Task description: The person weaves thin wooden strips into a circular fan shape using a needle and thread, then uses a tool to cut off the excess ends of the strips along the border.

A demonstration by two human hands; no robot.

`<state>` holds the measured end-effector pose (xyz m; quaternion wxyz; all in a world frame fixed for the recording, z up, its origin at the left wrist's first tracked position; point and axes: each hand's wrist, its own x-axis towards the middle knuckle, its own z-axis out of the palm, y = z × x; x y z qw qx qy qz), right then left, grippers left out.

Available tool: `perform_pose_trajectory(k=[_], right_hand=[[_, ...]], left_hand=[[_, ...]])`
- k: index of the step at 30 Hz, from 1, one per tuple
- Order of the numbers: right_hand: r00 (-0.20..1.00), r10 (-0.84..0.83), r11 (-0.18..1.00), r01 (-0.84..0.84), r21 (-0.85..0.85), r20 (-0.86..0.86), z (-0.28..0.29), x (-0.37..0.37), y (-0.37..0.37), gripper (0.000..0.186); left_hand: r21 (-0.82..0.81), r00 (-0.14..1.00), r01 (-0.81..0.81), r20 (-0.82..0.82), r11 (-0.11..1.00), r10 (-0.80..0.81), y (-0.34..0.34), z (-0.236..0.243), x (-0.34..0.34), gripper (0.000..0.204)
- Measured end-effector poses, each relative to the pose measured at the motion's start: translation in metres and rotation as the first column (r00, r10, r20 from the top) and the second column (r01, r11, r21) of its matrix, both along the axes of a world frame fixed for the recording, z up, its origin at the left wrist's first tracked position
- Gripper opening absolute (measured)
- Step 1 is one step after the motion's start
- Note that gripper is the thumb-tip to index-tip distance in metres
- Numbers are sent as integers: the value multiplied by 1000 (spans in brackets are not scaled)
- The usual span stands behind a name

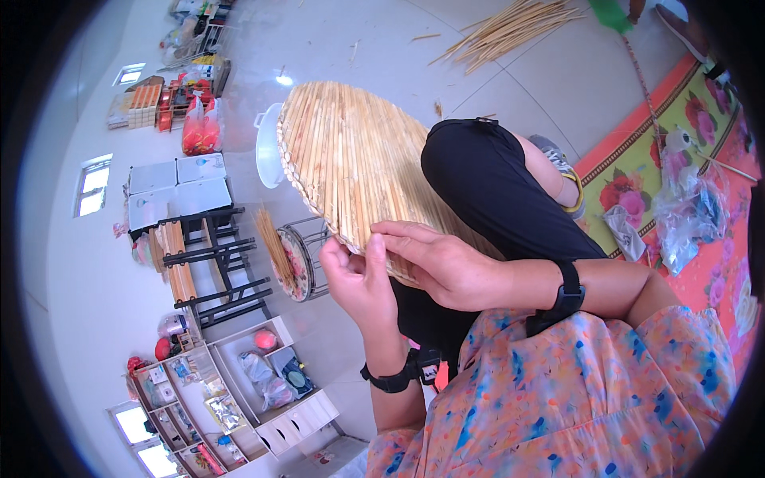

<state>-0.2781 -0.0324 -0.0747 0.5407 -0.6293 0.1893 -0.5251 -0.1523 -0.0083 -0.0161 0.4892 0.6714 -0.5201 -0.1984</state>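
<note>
A large rounded straw mat point(351, 159), made of pale stalks laid side by side with a braided edge, rests tilted against my knee. At its near edge, my left hand point(362, 287) is closed, its thumb and fingertips pinching the braided rim. Right beside it, my right hand point(454, 267) is closed over the mat's surface, with thumb and index finger pressed on the stalks by the rim. The fingertips cover the exact spot they work on. Part of the mat's lower side is hidden behind my right hand.
A stool point(296, 267) bearing a bundle of stalks point(273, 245) stands left of the mat, and a white basin point(269, 147) lies behind its edge. More loose stalks point(510, 33) are on the floor ahead. A floral mat point(629, 183) with plastic bags point(681, 227) lies to the right.
</note>
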Motion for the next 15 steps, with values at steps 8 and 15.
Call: perform_pose_trajectory(k=[8, 15], right_hand=[[999, 15, 995, -11, 95, -40, -2, -6, -4, 44], [991, 32, 986, -10, 166, -130, -5, -16, -12, 32]], left_hand=[[13, 999, 0, 32, 1000, 0, -36, 10, 31, 34], [33, 996, -30, 80, 999, 28, -53, 16, 65, 38]])
